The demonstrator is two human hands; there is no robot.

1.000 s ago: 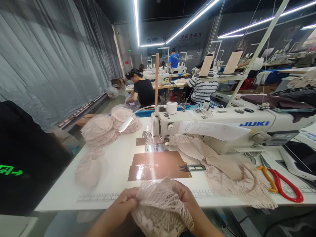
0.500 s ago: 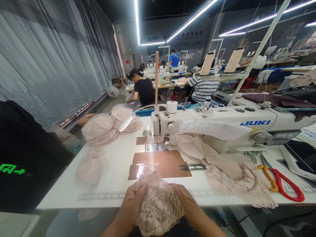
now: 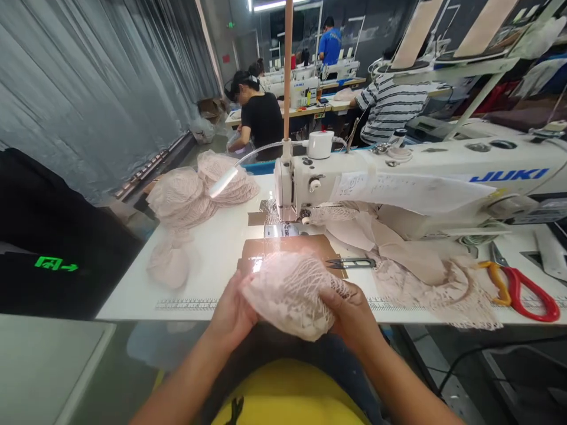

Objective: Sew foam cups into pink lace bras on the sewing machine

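Both my hands grip a bunched piece of pale pink lace fabric [image 3: 290, 292] just above the table's front edge. My left hand [image 3: 233, 313] holds its left side with closed fingers. My right hand [image 3: 349, 313] clasps its right side. Behind the lace stands a white sewing machine [image 3: 398, 183], its needle area [image 3: 292, 221] lit. A brown plate [image 3: 287, 248] lies on the table under the lace. Small thread snips [image 3: 352, 263] lie just right of the lace.
Stacked pink lace cups [image 3: 199, 189] sit at the table's left. More lace and beige cloth [image 3: 425, 277] lie under the machine arm. Red and yellow scissors [image 3: 522, 289] rest at right. Other people sew at tables behind. A black garment [image 3: 53, 236] hangs at left.
My hands have lifted the lace forward over the table edge toward the machine. The camera has tilted down and moved closer.
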